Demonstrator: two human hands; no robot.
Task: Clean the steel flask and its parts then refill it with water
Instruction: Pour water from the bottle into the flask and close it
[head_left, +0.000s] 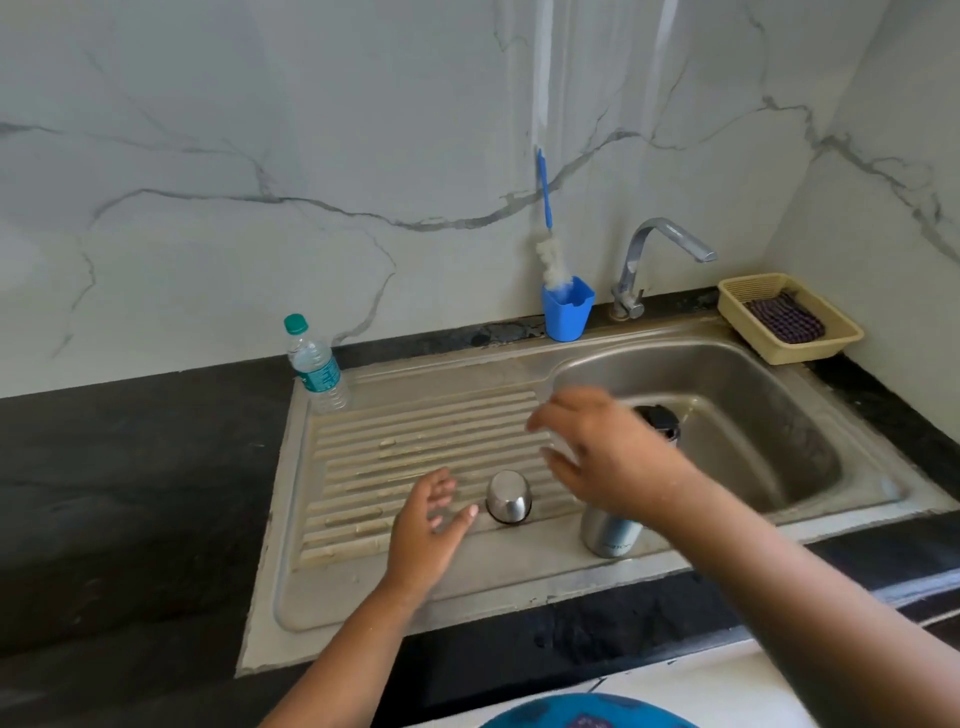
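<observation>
Your right hand (613, 457) hovers, fingers spread and holding nothing, before the upright steel flask (610, 535) on the ribbed steel drainboard (415, 415); your left hand (426, 525), open and empty, sits beside the inverted steel cup (509, 496)

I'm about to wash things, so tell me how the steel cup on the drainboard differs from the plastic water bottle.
The steel cup is short, shiny metal and stands upside down on the ribs near the left hand; the plastic bottle is tall, clear, upright and closed with a green cap, at the drainboard's back left corner. Neither is being held.
</observation>
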